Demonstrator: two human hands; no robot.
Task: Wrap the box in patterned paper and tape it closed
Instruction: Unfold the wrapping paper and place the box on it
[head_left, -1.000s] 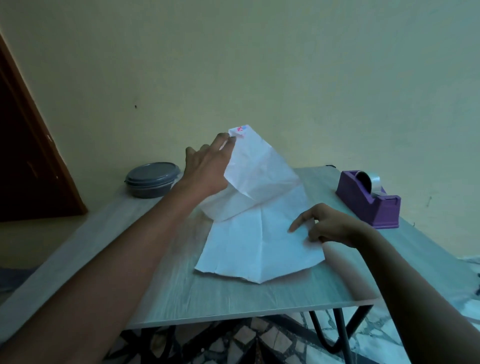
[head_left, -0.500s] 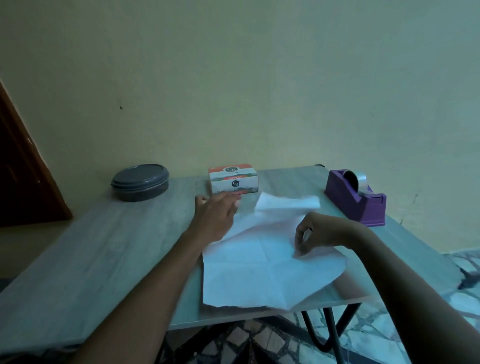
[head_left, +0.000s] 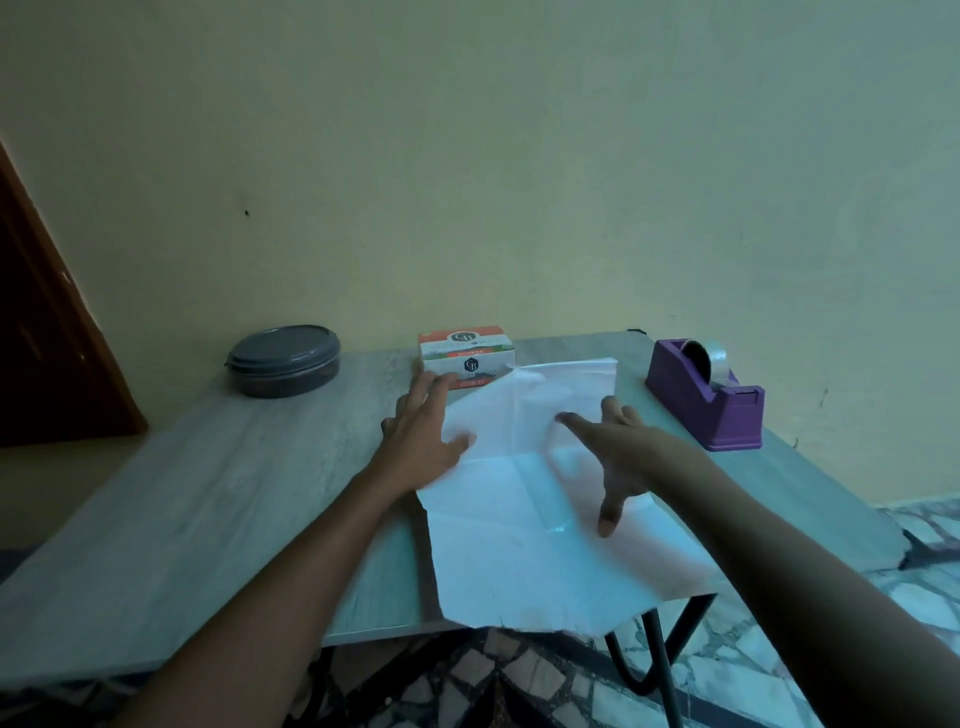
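Observation:
A creased white sheet of paper (head_left: 530, 551) lies spread flat on the grey wooden table (head_left: 218, 493), its near edge hanging over the table's front. My left hand (head_left: 423, 439) rests flat on the sheet's left edge with fingers apart. My right hand (head_left: 613, 457) lies palm down on the middle of the sheet, fingers spread, slightly blurred. A small orange and white tea box (head_left: 466, 356) stands just beyond the paper's far edge, right beyond my left fingertips.
A purple tape dispenser (head_left: 709, 402) with a clear roll sits at the back right. A round dark lidded container (head_left: 284, 360) stands at the back left. A yellow wall runs behind the table. Tiled floor and black table legs show below the front edge.
The lifted, folded far part of the paper has been laid down flat. Both hands went from holding the sheet to pressing on it with spread fingers, and the tea box came into sight.

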